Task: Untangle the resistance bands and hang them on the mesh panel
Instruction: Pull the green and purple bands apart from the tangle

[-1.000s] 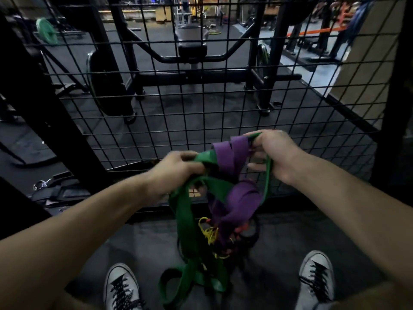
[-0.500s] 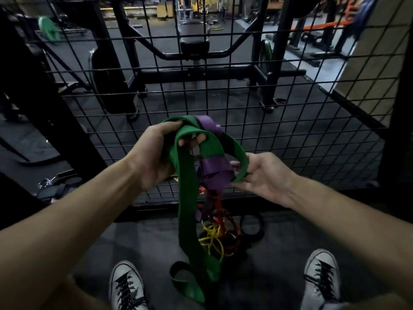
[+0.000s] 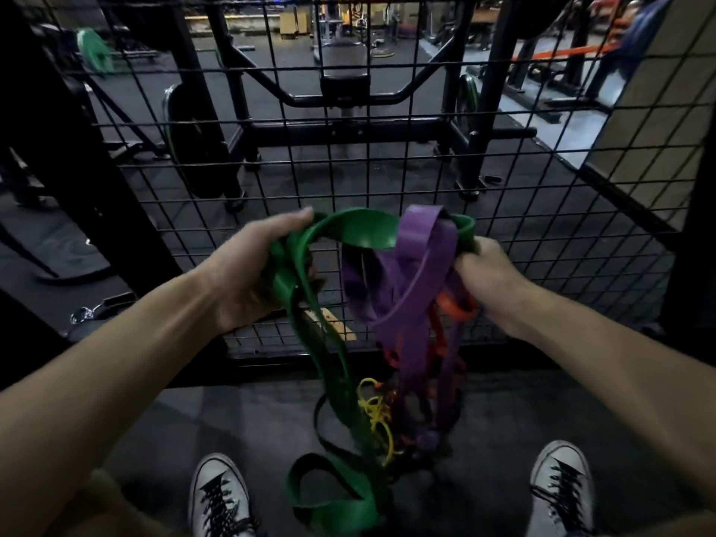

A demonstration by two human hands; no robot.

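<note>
A tangle of resistance bands hangs between my hands in front of the black mesh panel [image 3: 387, 164]. My left hand [image 3: 252, 269] grips the wide green band [image 3: 329, 381], which arches across the top and trails down to the floor. My right hand [image 3: 490, 282] grips the other end of that green arch together with the purple band [image 3: 410, 304]. An orange band [image 3: 451, 310] is caught under the purple one, and a thin yellow band [image 3: 374, 412] is knotted low in the bundle. The knot's lower part is dark and hard to read.
The mesh panel stands on dark rubber flooring right ahead, with a black post [image 3: 66, 180] at its left. Behind it are a weight rack and bench [image 3: 343, 79]. A strap with a metal clip [image 3: 83, 313] lies at the left. My two white sneakers [image 3: 219, 498] stand below.
My hands have spread apart. The green band now arches between them, and my right hand has risen and closed on the green and purple bands. The orange band has come into view.
</note>
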